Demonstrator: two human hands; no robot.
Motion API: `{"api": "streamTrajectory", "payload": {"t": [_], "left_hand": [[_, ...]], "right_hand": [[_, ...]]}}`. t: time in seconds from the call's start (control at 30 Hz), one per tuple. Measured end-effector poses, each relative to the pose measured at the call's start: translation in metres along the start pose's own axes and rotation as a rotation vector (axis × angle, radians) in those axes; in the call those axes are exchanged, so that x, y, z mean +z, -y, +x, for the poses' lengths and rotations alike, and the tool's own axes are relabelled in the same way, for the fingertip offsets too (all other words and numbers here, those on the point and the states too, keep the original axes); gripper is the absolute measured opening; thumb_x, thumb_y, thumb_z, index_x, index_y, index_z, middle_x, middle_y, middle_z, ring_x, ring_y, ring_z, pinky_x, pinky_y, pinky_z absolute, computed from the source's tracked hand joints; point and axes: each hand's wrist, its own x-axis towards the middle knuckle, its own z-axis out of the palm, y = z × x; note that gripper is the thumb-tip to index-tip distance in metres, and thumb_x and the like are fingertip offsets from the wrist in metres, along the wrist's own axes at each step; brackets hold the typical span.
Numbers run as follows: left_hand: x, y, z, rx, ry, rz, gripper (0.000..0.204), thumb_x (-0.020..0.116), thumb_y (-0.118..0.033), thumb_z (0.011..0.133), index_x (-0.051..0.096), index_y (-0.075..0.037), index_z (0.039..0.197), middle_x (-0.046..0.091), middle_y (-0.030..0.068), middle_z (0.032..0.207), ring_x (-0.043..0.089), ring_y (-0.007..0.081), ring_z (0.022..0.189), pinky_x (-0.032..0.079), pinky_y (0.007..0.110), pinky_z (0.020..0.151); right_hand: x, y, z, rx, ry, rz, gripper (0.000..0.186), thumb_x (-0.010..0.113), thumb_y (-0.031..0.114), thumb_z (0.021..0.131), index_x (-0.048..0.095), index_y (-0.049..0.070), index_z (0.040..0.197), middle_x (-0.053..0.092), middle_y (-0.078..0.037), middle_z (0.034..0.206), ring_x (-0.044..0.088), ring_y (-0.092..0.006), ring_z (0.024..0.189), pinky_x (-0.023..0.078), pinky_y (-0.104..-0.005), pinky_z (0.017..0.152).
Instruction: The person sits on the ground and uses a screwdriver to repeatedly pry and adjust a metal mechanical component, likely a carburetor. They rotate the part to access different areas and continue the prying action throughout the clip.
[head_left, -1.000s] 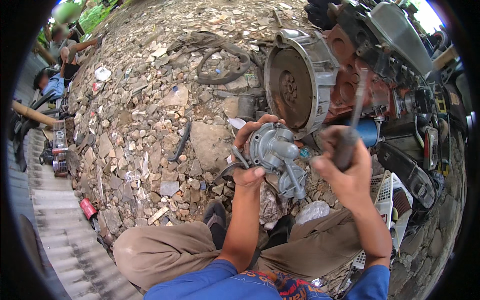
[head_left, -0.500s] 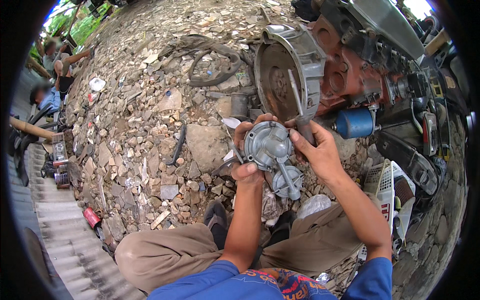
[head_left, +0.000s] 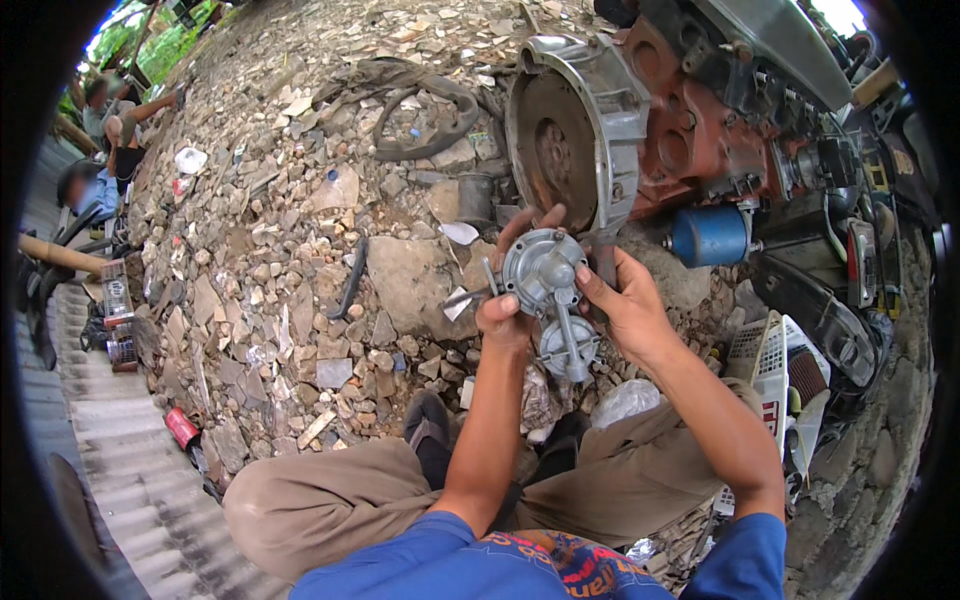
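A grey cast-metal pump-like part (head_left: 545, 283) with a round domed top and a lower round section is held in front of me above my knees. My left hand (head_left: 507, 305) grips it from the left and below, thumb on its top. My right hand (head_left: 625, 305) closes on its right side, with a dark tool handle (head_left: 604, 262) sticking up between hand and part. Behind stands a rusty red engine (head_left: 700, 140) with a round bell housing (head_left: 575, 125) and a blue oil filter (head_left: 708, 237).
Broken stone rubble (head_left: 280, 260) covers the ground, with a rubber belt loop (head_left: 420, 110) and a black hose piece (head_left: 350, 280) on it. A corrugated sheet (head_left: 110, 450) and red can (head_left: 182, 427) lie left. Other people sit at the far upper left (head_left: 110, 120). A white crate (head_left: 765, 360) is right.
My right hand came down from the engine with the tool and now closes on the grey part beside my left hand. The part sits slightly higher and closer to the bell housing.
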Motion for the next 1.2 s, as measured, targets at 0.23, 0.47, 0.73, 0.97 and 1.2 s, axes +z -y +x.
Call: {"api": "streamTrajectory", "payload": {"t": [0.23,0.47,0.73,0.97,1.2], "left_hand": [[-0.018,0.006,0.005,-0.079,-0.169,0.172,0.086,0.077,-0.032,0.066,0.042,0.000,0.137,0.056,0.0164,0.128,0.059,0.0292,0.117,0.047,0.043,0.103],[0.006,0.000,0.004,-0.129,-0.312,0.280,0.061,0.074,-0.033,0.088,0.043,-0.009,0.136,0.059,0.0104,0.124,0.059,0.0226,0.116,0.050,0.042,0.095],[0.023,-0.010,0.001,-0.046,-0.213,0.229,0.069,0.072,-0.031,0.079,0.043,0.002,0.131,0.060,0.0182,0.120,0.061,0.0260,0.111,0.049,0.041,0.100],[0.021,-0.009,-0.002,-0.048,-0.227,0.143,0.070,0.071,-0.034,0.074,0.046,0.002,0.129,0.062,0.0173,0.119,0.062,0.0257,0.110,0.049,0.040,0.099],[0.030,-0.013,-0.007,-0.092,-0.366,0.250,0.065,0.069,-0.037,0.076,0.053,0.005,0.124,0.066,0.0150,0.113,0.065,0.0231,0.102,0.052,0.038,0.093]], "right_hand": [[-0.012,-0.016,0.016,-0.109,-0.073,0.115,0.030,0.070,0.027,0.095,0.060,0.003,0.109,0.060,0.002,0.088,0.053,-0.0069,0.075,0.044,-0.0232,0.069],[-0.018,-0.018,0.025,-0.181,-0.124,0.097,0.028,0.066,0.028,0.098,0.059,0.003,0.110,0.059,0.002,0.088,0.053,-0.0073,0.078,0.045,-0.0240,0.071],[0.002,0.008,-0.003,-0.346,-0.096,-0.106,0.038,0.067,0.023,0.097,0.057,0.001,0.127,0.064,-0.003,0.109,0.057,-0.0082,0.096,0.048,-0.0250,0.083],[0.007,0.016,-0.011,-0.470,-0.165,-0.352,0.045,0.075,0.023,0.090,0.059,-0.003,0.123,0.055,-0.011,0.126,0.053,-0.0168,0.114,0.044,-0.0301,0.097],[0.001,0.011,-0.009,-0.482,-0.148,-0.375,0.059,0.085,0.027,0.080,0.058,-0.004,0.122,0.053,-0.010,0.124,0.053,-0.0172,0.114,0.044,-0.0301,0.096]]}}
